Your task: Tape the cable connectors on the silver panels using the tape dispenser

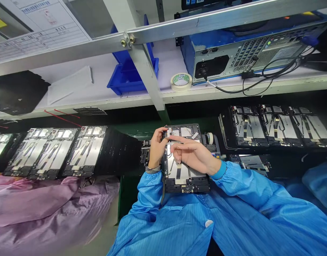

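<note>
An opened tablet-like device (185, 170), with silver panels and flat cables inside, lies in front of me on the green bench. My left hand (157, 147) curls round its upper left edge, with fingertips pinched at the corner. My right hand (193, 153) rests across the device's middle, index finger stretched toward the left hand, the other fingers bent on the panel. Whether either pinch holds a small part is too fine to see. Both arms wear blue sleeves.
Rows of similar opened devices lie left (53, 151) and right (278, 126). A small tape roll (210, 138) sits behind the device. On the shelf above are a larger tape roll (181, 81), a blue bin (131, 73) and a computer case (248, 53). Purple fabric (46, 206) lies lower left.
</note>
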A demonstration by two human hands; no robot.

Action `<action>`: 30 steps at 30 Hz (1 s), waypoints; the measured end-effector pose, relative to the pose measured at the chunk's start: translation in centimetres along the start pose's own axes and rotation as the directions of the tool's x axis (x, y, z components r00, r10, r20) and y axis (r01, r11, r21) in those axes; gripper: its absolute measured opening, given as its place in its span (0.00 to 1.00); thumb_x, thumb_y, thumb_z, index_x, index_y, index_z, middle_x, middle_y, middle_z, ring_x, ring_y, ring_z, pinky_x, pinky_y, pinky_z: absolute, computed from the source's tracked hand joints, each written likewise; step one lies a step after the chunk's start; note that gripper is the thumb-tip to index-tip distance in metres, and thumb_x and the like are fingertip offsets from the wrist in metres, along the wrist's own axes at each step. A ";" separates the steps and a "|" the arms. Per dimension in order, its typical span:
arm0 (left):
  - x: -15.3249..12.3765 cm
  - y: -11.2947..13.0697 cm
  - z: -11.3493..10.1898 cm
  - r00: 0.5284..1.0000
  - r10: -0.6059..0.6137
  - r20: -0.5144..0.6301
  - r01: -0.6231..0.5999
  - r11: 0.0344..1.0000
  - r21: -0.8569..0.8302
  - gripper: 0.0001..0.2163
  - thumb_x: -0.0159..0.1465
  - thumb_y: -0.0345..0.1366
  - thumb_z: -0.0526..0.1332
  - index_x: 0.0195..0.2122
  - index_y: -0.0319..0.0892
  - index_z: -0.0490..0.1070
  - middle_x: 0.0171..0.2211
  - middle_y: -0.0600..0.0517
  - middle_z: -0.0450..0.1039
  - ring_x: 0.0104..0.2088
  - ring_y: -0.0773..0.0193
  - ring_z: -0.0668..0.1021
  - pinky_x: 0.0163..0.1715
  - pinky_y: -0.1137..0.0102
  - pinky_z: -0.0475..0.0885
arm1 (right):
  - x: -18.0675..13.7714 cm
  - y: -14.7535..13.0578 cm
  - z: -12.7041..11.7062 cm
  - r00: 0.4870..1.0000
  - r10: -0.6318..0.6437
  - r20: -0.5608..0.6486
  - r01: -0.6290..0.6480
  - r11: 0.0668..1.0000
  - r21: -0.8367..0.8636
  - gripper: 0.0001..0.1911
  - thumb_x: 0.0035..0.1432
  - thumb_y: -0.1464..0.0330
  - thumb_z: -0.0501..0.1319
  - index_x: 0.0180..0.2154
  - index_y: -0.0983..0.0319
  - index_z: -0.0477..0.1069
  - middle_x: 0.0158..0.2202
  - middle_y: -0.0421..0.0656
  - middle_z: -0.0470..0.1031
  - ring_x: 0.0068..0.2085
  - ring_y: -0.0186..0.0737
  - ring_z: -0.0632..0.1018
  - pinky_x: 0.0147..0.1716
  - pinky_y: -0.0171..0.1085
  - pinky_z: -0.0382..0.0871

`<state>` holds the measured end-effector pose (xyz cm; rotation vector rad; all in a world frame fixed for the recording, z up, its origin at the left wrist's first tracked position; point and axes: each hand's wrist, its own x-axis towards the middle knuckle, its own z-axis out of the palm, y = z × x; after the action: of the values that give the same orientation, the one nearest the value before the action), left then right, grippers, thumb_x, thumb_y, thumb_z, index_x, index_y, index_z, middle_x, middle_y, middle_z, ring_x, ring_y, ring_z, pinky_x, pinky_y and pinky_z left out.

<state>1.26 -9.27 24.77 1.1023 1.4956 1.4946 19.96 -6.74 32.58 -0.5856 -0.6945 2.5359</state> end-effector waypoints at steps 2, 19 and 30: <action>0.0 0.0 0.1 1.000 0.004 -0.002 -0.004 1.000 0.010 0.16 0.64 0.29 0.62 0.52 0.48 0.74 0.56 0.48 0.77 0.61 0.55 0.77 0.66 0.58 0.70 | 0.4 0.8 -0.3 0.999 0.015 -0.033 -0.012 0.996 0.084 0.25 0.59 0.71 0.64 0.58 0.64 0.69 0.37 0.45 0.80 0.29 0.38 0.74 0.31 0.39 0.67; 0.0 -0.3 0.0 1.000 -0.006 -0.005 0.006 0.998 0.068 0.08 0.65 0.31 0.62 0.42 0.48 0.78 0.49 0.49 0.79 0.59 0.53 0.78 0.65 0.57 0.69 | 1.3 1.2 -0.9 0.995 0.045 -0.091 -0.027 0.982 0.187 0.17 0.67 0.67 0.57 0.54 0.65 0.73 0.36 0.47 0.80 0.29 0.39 0.73 0.32 0.39 0.67; 0.2 -0.1 -0.7 0.997 0.030 0.072 -0.040 0.991 0.130 0.08 0.66 0.33 0.62 0.44 0.48 0.78 0.55 0.48 0.79 0.62 0.50 0.77 0.66 0.54 0.68 | 0.8 0.7 -0.7 0.987 0.114 -0.109 -0.089 0.973 0.214 0.15 0.68 0.69 0.55 0.52 0.66 0.74 0.33 0.46 0.80 0.26 0.37 0.73 0.30 0.38 0.67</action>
<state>0.58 -9.34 24.69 1.2513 1.5506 1.3826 19.47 -6.54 31.40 -0.7090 -0.3580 2.5986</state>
